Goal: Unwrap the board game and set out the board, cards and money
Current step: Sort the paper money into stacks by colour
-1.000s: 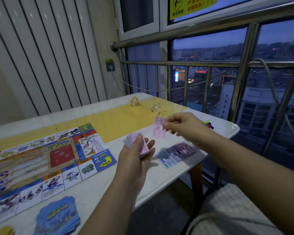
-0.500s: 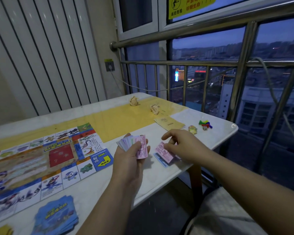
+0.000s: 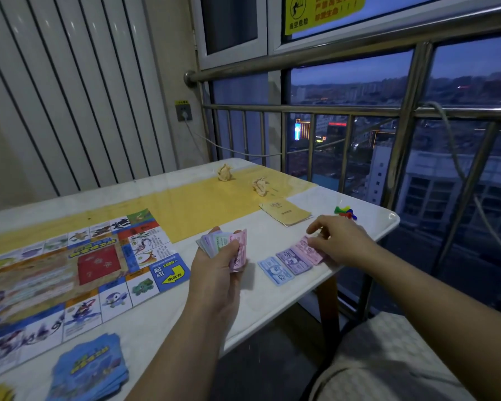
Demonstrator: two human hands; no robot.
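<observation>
Grips the fanned money (image 3: 219, 243) in the left hand (image 3: 214, 273), just left of the pink pile (image 3: 307, 251), and touches that pile with the nearer, loose-fingered right hand (image 3: 340, 241).

The left hand (image 3: 214, 273) and right hand (image 3: 342, 241) are bare, forearms unsleeved, and pale waffle-textured cloth (image 3: 388, 360) covers the lap at lower right.

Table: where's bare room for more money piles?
Free: yellow strip between game board and booklet; near table edge in front of the laid-out bills. Crowded: right corner, where the right hand, bills, booklet and pawns sit close. The left hand holds the money fan mid-table.
</observation>
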